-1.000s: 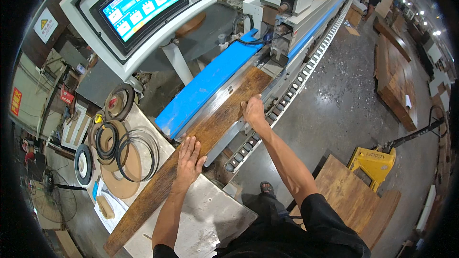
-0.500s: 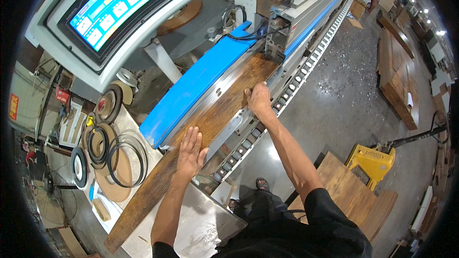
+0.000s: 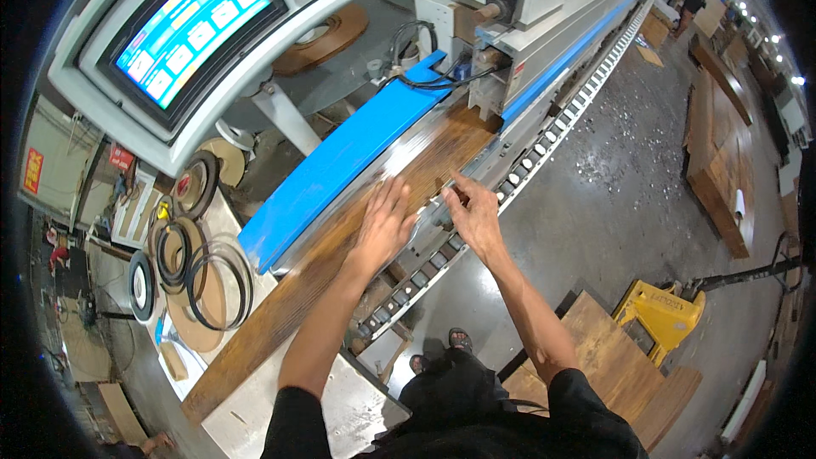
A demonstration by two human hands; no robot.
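Observation:
A long brown wood-grain board (image 3: 293, 319) lies at a slant along the machine's metal bed, its far end at the opening under the machine head (image 3: 489, 76). My left hand (image 3: 384, 225) rests flat on the board's top, fingers stretched out. Close to the board's near long edge is my right hand (image 3: 478, 223), fingers bent, with thumb and forefinger apart. I see nothing held in it, though some of its fingertips are hidden. A blue guard strip (image 3: 340, 166) runs along the board's far side.
A control panel with a lit screen (image 3: 195, 34) stands at upper left, above rolls of edge banding (image 3: 223, 289). A roller track (image 3: 518, 172) runs along the machine's near side. On the floor at right are a yellow pallet truck (image 3: 659, 319) and stacked boards (image 3: 718, 161).
My left hand has slid up along the board toward the machine head. My right hand has drawn back toward me, and the two hands are now closer together.

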